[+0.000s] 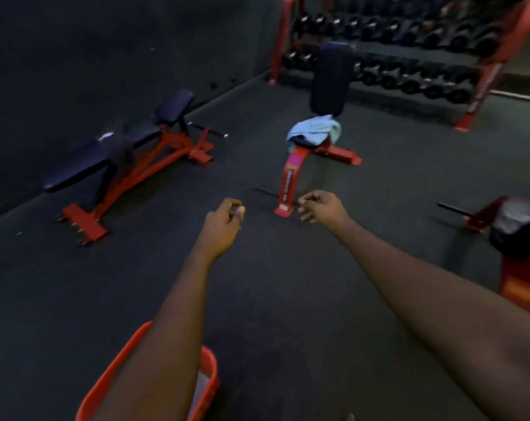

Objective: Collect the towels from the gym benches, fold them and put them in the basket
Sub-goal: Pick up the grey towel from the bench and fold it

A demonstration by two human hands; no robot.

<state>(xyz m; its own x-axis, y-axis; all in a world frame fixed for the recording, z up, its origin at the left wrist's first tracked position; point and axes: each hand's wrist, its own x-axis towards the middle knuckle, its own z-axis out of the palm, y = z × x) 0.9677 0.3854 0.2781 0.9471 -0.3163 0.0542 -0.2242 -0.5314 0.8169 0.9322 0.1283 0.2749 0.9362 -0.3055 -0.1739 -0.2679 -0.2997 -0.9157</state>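
A light blue towel (314,129) lies bunched on the seat of an upright red-framed bench (329,77) ahead. A dark towel (121,147) drapes over the flat bench (84,161) at the left. A red basket (210,372) sits on the floor at the bottom, mostly hidden under my left forearm. My left hand (224,223) is stretched forward with fingers curled loosely and holds nothing. Beside it, my right hand (323,206) is also half curled and empty, just short of the upright bench's front foot.
A red dumbbell rack (409,50) full of dark dumbbells runs along the back right. Part of a third bench (515,229) stands at the right edge. A dark wall (90,41) closes the left side. Black rubber floor (288,284) lies between the benches.
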